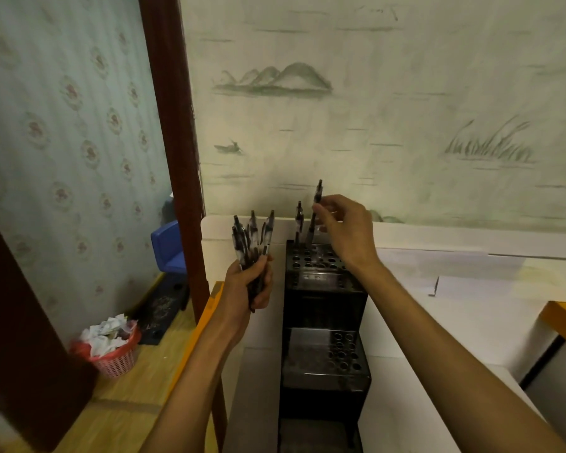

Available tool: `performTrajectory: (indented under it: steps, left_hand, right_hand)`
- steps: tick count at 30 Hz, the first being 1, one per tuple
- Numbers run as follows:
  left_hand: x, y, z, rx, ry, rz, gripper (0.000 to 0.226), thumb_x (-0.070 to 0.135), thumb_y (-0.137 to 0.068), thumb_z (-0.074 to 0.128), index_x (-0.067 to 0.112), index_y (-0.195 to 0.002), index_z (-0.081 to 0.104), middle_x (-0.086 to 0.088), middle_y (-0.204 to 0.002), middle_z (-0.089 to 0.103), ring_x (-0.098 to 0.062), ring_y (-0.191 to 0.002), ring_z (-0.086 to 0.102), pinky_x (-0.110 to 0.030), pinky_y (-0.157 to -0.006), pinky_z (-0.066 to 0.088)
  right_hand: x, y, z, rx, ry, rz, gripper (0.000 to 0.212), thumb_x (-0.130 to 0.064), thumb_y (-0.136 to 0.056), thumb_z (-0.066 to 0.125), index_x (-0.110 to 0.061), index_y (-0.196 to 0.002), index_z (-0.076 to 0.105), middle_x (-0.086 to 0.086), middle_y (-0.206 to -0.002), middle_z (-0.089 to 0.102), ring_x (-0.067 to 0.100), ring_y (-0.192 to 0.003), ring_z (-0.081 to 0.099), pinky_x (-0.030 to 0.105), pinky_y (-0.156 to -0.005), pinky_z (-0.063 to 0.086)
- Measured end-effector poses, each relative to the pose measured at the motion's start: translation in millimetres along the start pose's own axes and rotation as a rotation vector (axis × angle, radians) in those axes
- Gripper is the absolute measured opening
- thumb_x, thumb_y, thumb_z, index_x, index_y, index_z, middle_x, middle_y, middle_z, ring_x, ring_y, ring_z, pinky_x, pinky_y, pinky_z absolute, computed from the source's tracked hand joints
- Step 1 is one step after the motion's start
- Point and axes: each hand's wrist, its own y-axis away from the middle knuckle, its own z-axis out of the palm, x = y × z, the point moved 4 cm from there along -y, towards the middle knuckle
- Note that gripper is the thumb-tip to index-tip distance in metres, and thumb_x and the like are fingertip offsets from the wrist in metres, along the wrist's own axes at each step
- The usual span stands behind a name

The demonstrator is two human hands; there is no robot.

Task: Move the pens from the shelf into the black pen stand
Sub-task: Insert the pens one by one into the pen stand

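Both forearms reach in: my left hand (254, 282) clamps the spare pens (252, 238), my right grip (340, 223) pinches one pen (315, 214), tip toward six o'clock over the black pen stand (321, 276).

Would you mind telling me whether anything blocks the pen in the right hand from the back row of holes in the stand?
Nothing visible: the pen in the right hand hangs over the black pen stand, beside one standing pen.

Landscape-painted wall (389, 103), floral wallpaper (62, 119), wooden floor (138, 403), perhaps a pink wastebasket (115, 358).
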Motion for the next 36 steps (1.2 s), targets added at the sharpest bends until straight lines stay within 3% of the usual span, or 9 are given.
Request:
performTrajectory:
  steps: [6,13,18,24,29,32,36]
  left_hand:
    - [0.8,-2.1,1.1,-0.008,-0.020,0.002,0.021,0.024,-0.094,0.055,0.006,-0.103,0.061,-0.006,-0.068,0.053,-0.011,-0.039,0.038,-0.022,-0.037,0.030]
    - [1.9,-5.9,1.3,0.057,-0.153,0.014,0.026,0.020,-0.097,0.056,0.002,-0.114,0.064,-0.007,-0.076,0.059,-0.011,-0.044,0.041,-0.021,-0.039,0.031]
    - [2.3,-5.4,3.1,0.114,-0.212,0.025,0.023,0.022,-0.096,0.058,0.007,-0.112,0.066,-0.008,-0.084,0.066,-0.011,-0.047,0.042,-0.020,-0.042,0.033]
    - [10.2,-4.8,7.8,0.115,-0.255,0.071,0.015,0.021,-0.097,0.058,0.008,-0.101,0.064,-0.008,-0.088,0.072,-0.010,-0.047,0.043,-0.020,-0.043,0.033]
    - [9.9,-7.0,17.3,0.177,-0.284,0.060,0.013,0.015,-0.092,0.067,0.005,-0.102,0.065,0.002,-0.060,0.063,-0.010,-0.045,0.042,-0.020,-0.042,0.034]
    - [6.7,-8.5,20.6,0.169,-0.289,0.032,0.014,0.014,-0.088,0.072,0.008,-0.099,0.064,0.005,-0.051,0.053,-0.010,-0.044,0.041,-0.020,-0.041,0.034]
    - [4.9,-8.8,21.4,0.161,-0.323,0.026,0.022,0.017,-0.088,0.072,0.005,-0.104,0.064,0.006,-0.053,0.055,-0.007,-0.045,0.045,-0.019,-0.043,0.038]
  right_hand:
    - [1.9,8.2,8.4,-0.100,0.151,-0.050,0.023,-0.031,-0.092,0.067,-0.014,-0.106,0.073,-0.003,-0.092,0.073,0.004,-0.079,0.063,0.017,-0.076,0.052]
    - [8.3,16.0,10.6,-0.145,0.230,-0.041,0.024,-0.031,-0.093,0.066,-0.014,-0.108,0.073,-0.001,-0.097,0.074,0.008,-0.085,0.065,0.019,-0.080,0.048]
    - [6.9,17.1,5.8,-0.136,0.205,-0.010,0.026,-0.031,-0.091,0.068,-0.015,-0.110,0.072,-0.001,-0.098,0.074,0.008,-0.087,0.067,0.025,-0.083,0.054]
    - [-7.0,19.1,-12.0,-0.060,-0.091,0.069,0.012,-0.028,-0.089,0.071,-0.019,-0.097,0.072,-0.005,-0.083,0.073,0.008,-0.077,0.069,0.022,-0.073,0.057]
    - [-32.0,28.5,-6.2,-0.286,-0.241,0.116,0.021,-0.032,-0.090,0.068,-0.013,-0.089,0.075,0.000,-0.077,0.075,0.020,-0.069,0.072,0.019,-0.061,0.053]
    - [-32.2,30.5,-3.2,-0.282,-0.209,0.133,0.021,-0.034,-0.088,0.071,-0.013,-0.087,0.075,-0.002,-0.076,0.075,0.018,-0.065,0.072,0.021,-0.056,0.053]
    - [-26.5,31.5,-2.6,-0.293,-0.278,0.202,0.021,-0.030,-0.088,0.072,-0.010,-0.088,0.075,0.003,-0.078,0.076,0.022,-0.068,0.073,0.030,-0.064,0.060]
